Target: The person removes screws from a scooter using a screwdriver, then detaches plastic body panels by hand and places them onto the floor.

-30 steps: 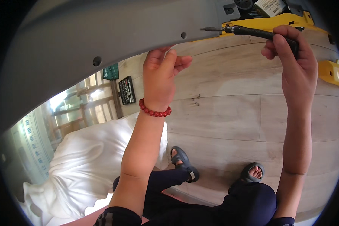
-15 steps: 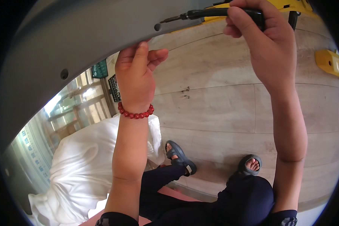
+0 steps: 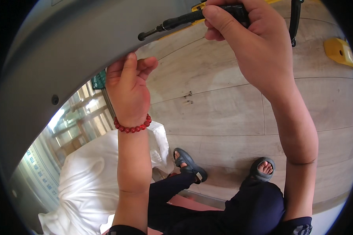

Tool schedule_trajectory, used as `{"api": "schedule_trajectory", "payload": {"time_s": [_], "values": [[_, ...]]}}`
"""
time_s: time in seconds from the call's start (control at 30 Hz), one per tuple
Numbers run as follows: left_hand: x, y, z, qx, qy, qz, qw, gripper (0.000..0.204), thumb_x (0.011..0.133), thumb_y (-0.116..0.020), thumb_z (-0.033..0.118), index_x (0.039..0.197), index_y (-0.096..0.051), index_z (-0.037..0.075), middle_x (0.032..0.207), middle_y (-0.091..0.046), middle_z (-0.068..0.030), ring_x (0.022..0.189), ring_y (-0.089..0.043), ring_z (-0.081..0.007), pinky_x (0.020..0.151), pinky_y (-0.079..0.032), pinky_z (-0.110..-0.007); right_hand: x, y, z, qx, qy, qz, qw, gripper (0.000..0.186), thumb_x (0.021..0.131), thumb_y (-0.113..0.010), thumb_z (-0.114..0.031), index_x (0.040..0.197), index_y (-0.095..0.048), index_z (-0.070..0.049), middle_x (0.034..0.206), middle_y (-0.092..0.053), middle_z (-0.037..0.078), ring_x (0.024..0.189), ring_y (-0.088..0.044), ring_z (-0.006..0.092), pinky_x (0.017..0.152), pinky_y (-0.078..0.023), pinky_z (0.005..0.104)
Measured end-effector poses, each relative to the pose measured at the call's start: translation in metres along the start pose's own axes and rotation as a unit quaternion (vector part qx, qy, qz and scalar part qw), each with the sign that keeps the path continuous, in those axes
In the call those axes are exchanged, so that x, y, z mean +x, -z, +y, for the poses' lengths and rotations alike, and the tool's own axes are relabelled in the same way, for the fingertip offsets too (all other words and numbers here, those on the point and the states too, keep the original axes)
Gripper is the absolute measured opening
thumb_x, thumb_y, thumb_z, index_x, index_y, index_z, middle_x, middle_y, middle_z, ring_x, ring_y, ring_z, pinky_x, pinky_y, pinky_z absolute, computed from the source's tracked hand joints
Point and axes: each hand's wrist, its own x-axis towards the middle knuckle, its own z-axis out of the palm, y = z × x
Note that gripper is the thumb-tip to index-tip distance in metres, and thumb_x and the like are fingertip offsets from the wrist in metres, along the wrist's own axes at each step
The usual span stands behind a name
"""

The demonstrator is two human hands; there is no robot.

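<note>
A black screwdriver (image 3: 168, 22) is in my right hand (image 3: 259, 55), its fingers and thumb closed round the handle. The tip meets the dark hole near the lower edge of a curved grey panel (image 3: 90, 27); how far inside it is, I cannot tell. My left hand (image 3: 127, 90), with a red bead bracelet, is open and loosely curved just below that hole, thumb and fingertips at the panel's edge, some fingertips partly hidden. A second hole (image 3: 55, 99) shows farther left along the panel.
Yellow plastic parts (image 3: 337, 53) lie at the right, with a black bar (image 3: 295, 21) near the top. Below are a plank floor (image 3: 208, 117), a green case (image 3: 99, 80), a bundle of white cloth (image 3: 86, 172), my sandalled feet and a slatted, bright area at the left.
My right hand has moved left and up with the screwdriver, bringing its tip to the hole. My left hand has shifted left in view. The view has shifted, and the yellow tray leaves the top.
</note>
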Motion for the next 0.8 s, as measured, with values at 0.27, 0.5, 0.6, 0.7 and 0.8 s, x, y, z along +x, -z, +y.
{"api": "schedule_trajectory", "payload": {"time_s": [0.27, 0.5, 0.6, 0.7, 0.8], "values": [[0.004, -0.002, -0.003, 0.010, -0.022, 0.011, 1.000, 0.014, 0.092, -0.051, 0.004, 0.103, -0.059, 0.004, 0.092, -0.063, -0.0031, 0.076, -0.065, -0.0182, 0.075, -0.054, -0.035, -0.001, 0.002, -0.002, -0.027, 0.030, -0.021, 0.999, 0.011, 0.086, -0.060, -0.009, 0.089, -0.056, 0.001, 0.069, -0.056, 0.001, 0.064, -0.052, 0.0048, 0.056, -0.043, 0.0205], [0.006, 0.009, -0.005, 0.013, -0.019, -0.018, 1.000, 0.017, 0.092, -0.050, 0.004, 0.104, -0.061, 0.006, 0.097, -0.066, -0.0044, 0.081, -0.065, -0.0205, 0.081, -0.050, -0.039, -0.002, -0.003, 0.008, -0.038, 0.152, 0.020, 0.988, 0.009, 0.082, -0.061, -0.006, 0.086, -0.056, 0.001, 0.067, -0.058, 0.010, 0.060, -0.057, 0.0150, 0.054, -0.044, 0.0266], [0.007, 0.007, -0.004, 0.005, -0.022, -0.023, 0.999, 0.017, 0.091, -0.050, 0.004, 0.104, -0.061, 0.006, 0.097, -0.066, -0.0049, 0.081, -0.065, -0.0207, 0.081, -0.050, -0.039, -0.006, 0.004, -0.004, -0.161, 0.133, 0.021, 0.978, 0.010, 0.081, -0.062, -0.005, 0.086, -0.056, 0.001, 0.067, -0.059, 0.011, 0.059, -0.059, 0.0184, 0.053, -0.043, 0.0274], [0.008, 0.007, -0.005, 0.003, -0.023, -0.021, 0.999, 0.016, 0.091, -0.051, 0.005, 0.104, -0.062, 0.006, 0.096, -0.067, -0.0052, 0.081, -0.066, -0.0208, 0.081, -0.050, -0.039, 0.001, 0.000, 0.005, -0.099, 0.301, 0.063, 0.947, 0.011, 0.081, -0.062, -0.005, 0.087, -0.055, 0.001, 0.067, -0.058, 0.009, 0.057, -0.056, 0.0149, 0.052, -0.042, 0.0260], [0.009, 0.010, -0.006, 0.005, -0.026, -0.022, 0.999, 0.017, 0.091, -0.051, 0.005, 0.104, -0.062, 0.006, 0.096, -0.067, -0.0055, 0.081, -0.066, -0.0206, 0.081, -0.050, -0.039, -0.004, 0.003, -0.014, -0.121, 0.099, 0.004, 0.988, 0.010, 0.083, -0.061, -0.004, 0.088, -0.055, 0.000, 0.067, -0.056, 0.006, 0.056, -0.051, 0.0109, 0.051, -0.040, 0.0241]]}}
